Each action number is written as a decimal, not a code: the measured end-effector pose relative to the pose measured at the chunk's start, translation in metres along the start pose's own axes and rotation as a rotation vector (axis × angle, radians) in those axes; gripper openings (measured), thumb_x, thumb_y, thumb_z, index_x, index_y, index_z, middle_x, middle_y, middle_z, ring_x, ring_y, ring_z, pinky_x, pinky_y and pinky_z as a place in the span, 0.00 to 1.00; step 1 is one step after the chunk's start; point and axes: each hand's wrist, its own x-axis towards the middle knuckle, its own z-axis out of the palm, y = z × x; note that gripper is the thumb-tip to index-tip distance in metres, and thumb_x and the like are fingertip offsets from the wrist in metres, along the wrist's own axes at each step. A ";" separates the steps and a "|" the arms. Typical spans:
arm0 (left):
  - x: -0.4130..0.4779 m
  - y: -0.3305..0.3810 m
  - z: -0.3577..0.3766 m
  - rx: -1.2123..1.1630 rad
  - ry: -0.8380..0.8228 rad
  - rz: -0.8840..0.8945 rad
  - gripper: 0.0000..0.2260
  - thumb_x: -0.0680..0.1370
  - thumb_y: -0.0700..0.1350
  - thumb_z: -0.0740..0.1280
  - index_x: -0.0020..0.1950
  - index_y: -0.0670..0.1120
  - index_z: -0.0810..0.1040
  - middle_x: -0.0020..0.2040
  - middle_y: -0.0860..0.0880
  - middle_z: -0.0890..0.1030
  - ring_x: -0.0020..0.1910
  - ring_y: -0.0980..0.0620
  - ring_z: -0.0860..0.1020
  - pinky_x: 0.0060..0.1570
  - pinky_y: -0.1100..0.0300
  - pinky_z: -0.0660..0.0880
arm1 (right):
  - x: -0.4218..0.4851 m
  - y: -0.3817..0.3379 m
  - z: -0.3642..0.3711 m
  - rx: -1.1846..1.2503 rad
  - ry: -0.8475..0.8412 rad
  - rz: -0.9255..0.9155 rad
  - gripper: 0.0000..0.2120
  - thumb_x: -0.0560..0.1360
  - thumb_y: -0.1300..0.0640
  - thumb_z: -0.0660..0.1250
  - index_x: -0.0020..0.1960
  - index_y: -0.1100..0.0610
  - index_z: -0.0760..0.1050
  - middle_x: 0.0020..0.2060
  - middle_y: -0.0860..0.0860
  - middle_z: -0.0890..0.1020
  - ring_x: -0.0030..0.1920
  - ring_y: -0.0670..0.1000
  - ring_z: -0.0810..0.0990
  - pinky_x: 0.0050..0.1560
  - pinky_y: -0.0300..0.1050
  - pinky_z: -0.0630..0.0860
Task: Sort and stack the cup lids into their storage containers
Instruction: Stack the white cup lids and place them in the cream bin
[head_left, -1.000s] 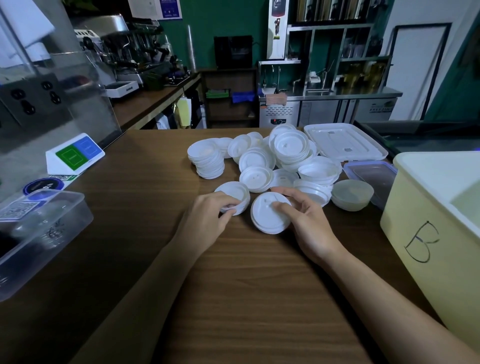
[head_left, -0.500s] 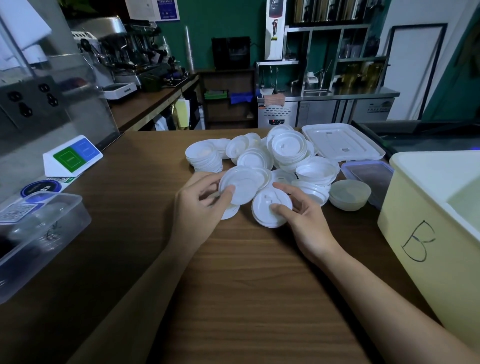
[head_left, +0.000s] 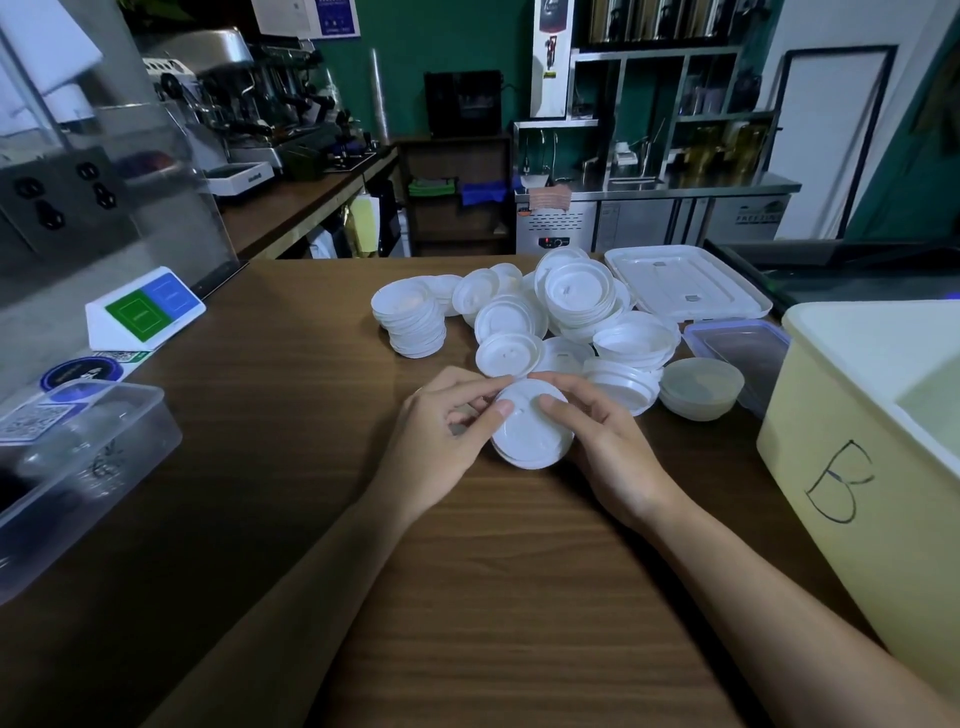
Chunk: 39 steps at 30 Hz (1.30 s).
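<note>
**2 hands clasped on a short stack of cup lids at a café counter**

The view looked down from a person's head onto a dark wooden counter (head_left: 467, 597). Both hands were close together at its middle, gripping 1 short stack of white lids (head_left: 530, 439). The stack sat low at the counter, though contact with the wood was unclear. The left hand (head_left: 441, 441) curled round the stack's left edge, thumb pressed on top. The right hand (head_left: 608, 452) curled round the right edge, thumb also on top. Just behind them lay a loose heap of more white lids (head_left: 571, 306), some nested in piles. A translucent bowl (head_left: 701, 389) sat at the heap's right, beside a clear box with a purple rim (head_left: 737, 348). A pale yellow bin (head_left: 857, 493) marked "B" stood at far right. A clear plastic container (head_left: 78, 457) stood at far left.
</note>
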 end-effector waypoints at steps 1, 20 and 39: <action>0.000 -0.001 0.000 0.017 -0.005 0.009 0.13 0.80 0.41 0.74 0.64 0.47 0.85 0.54 0.52 0.82 0.51 0.51 0.82 0.50 0.65 0.79 | 0.000 0.001 -0.001 -0.005 -0.003 -0.007 0.15 0.83 0.60 0.68 0.69 0.59 0.79 0.64 0.55 0.85 0.68 0.56 0.81 0.76 0.57 0.72; 0.001 0.004 -0.004 0.103 0.034 0.021 0.20 0.73 0.45 0.81 0.64 0.48 0.84 0.54 0.54 0.86 0.50 0.58 0.85 0.53 0.67 0.80 | 0.001 0.005 -0.002 -0.021 0.020 -0.088 0.18 0.81 0.57 0.71 0.70 0.57 0.78 0.63 0.55 0.85 0.67 0.54 0.82 0.69 0.49 0.76; 0.009 -0.018 -0.030 0.291 0.025 0.013 0.11 0.70 0.36 0.81 0.51 0.45 0.87 0.41 0.54 0.84 0.42 0.56 0.81 0.45 0.67 0.76 | 0.004 0.006 -0.004 -0.075 0.161 -0.054 0.17 0.78 0.64 0.75 0.63 0.50 0.82 0.54 0.52 0.89 0.58 0.53 0.87 0.62 0.49 0.80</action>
